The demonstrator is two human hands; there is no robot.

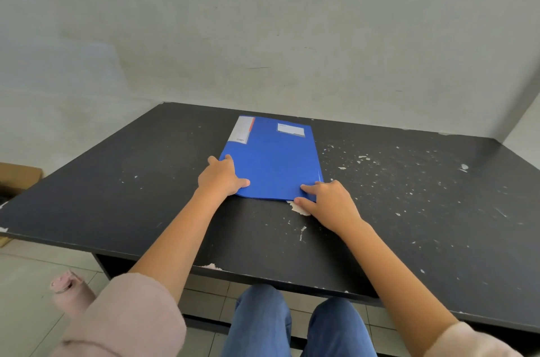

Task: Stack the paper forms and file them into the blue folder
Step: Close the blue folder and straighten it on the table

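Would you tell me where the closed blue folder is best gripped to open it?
Pinch the blue folder at its near right corner, from the right. It lies flat, and the label strip by its left edge suggests the spine there, so the right edge likely lifts free. The right hand pinches there.

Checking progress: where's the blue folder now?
Head view: closed blue plastic folder, centre of black table, left hand and right hand at its near corners.
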